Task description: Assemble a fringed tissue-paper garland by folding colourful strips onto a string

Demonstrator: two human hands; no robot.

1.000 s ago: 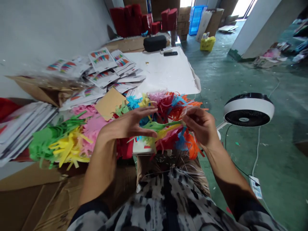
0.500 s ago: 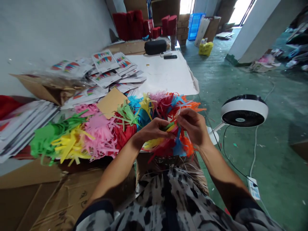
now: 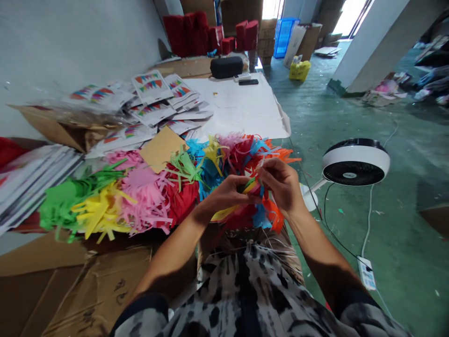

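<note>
My left hand [image 3: 229,192] is closed around a bundle of coloured tissue-paper tassels [image 3: 251,186], with green, yellow and pink bands showing between thumb and fingers. Against the bundle's right end, my right hand [image 3: 283,185] is pinched. A pale bit shows at its fingertips, too small to name. Blue and orange fringe [image 3: 273,214] hangs below the hands. More fringed tassels lie right behind them, among them a yellow tassel [image 3: 214,152] and a light green tassel [image 3: 186,167]. Leftward are piles of pink tassels [image 3: 146,194], yellow tassels [image 3: 103,210] and green tassels [image 3: 61,203].
A tan card [image 3: 163,149] lies on the tassels. Printed packets [image 3: 152,86] are heaped behind, beside a white table surface [image 3: 242,105] with a black case [image 3: 226,68]. A fan [image 3: 356,161] stands at right, near a power strip [image 3: 366,273]. Cardboard [image 3: 105,290] is at lower left.
My left hand has rolled slightly and covers more of the bundle, with its fingers further under it. My right hand stays pinched in nearly the same place. The hanging fringe has shifted a little.
</note>
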